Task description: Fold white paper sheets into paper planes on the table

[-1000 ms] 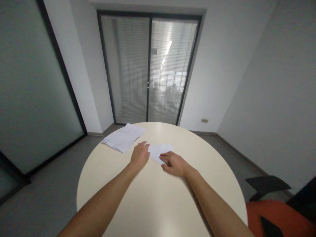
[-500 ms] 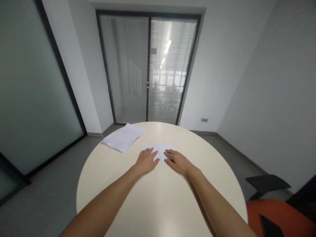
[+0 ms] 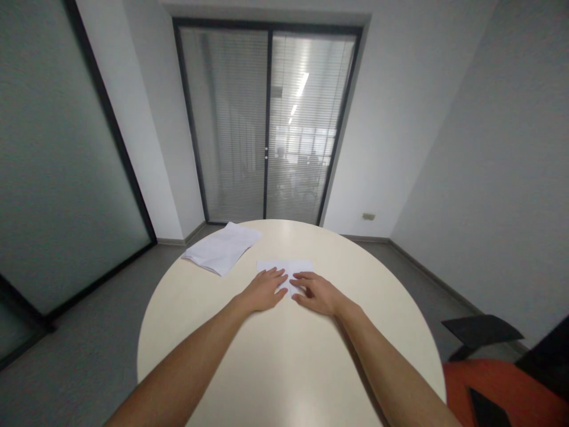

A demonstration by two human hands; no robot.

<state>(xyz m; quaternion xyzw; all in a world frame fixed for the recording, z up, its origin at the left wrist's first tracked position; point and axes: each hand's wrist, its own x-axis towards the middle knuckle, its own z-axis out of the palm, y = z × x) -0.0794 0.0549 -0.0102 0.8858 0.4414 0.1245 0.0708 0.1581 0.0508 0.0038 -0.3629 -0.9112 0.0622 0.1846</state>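
Note:
A small folded sheet of white paper (image 3: 284, 264) lies flat near the middle of the round table. My left hand (image 3: 267, 289) rests on its left part, fingers stretched out and slightly apart. On the right part of the paper lies my right hand (image 3: 316, 292), its fingers pointing left and apart, the thumb spread from the rest. The fingertips of both hands come close together over the paper's middle. Much of the lower paper, with its folds, is hidden under the hands.
A stack of white paper sheets (image 3: 224, 247) lies at the table's far left edge. The cream round table (image 3: 275, 367) fills the foreground. An orange chair (image 3: 498, 391) with black armrests stands at the right. Beyond the table is a glazed door (image 3: 267, 124) with blinds.
Both hands have shifted slightly toward each other over the paper and a little closer to me. The stack of sheets has stayed in place.

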